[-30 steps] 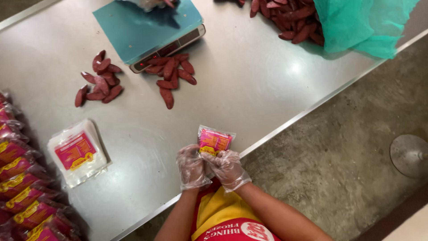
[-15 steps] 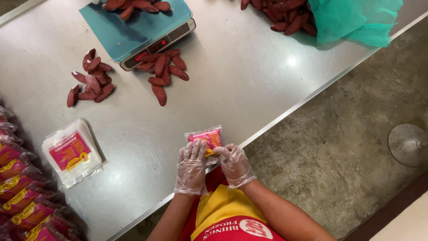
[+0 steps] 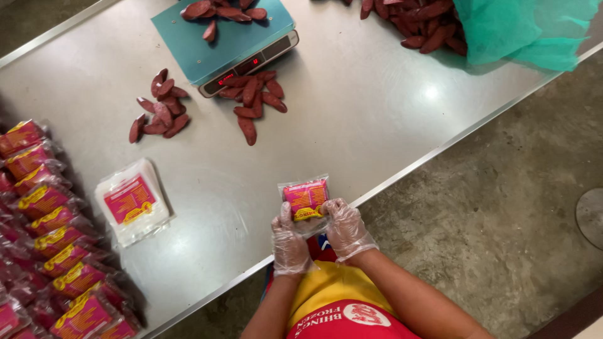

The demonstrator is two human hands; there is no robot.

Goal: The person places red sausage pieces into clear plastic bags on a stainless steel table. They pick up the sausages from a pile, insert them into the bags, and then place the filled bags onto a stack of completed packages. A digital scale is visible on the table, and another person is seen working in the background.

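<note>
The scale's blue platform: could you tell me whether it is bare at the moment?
No, several dark red sausage pieces lie on the blue platform of the scale.

Steel table [image 3: 389,125] across upper left, glare spot near right | rough grey concrete floor [image 3: 502,207] lower right | round floor plate [image 3: 592,216] at right edge

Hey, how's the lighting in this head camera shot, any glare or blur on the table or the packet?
Head view: an overhead light makes a bright glare spot on the steel table near the green net bag; the packet held by the left hand and right hand is fairly sharp; the packed rows at the left edge sit in shadow, slightly soft.
</note>
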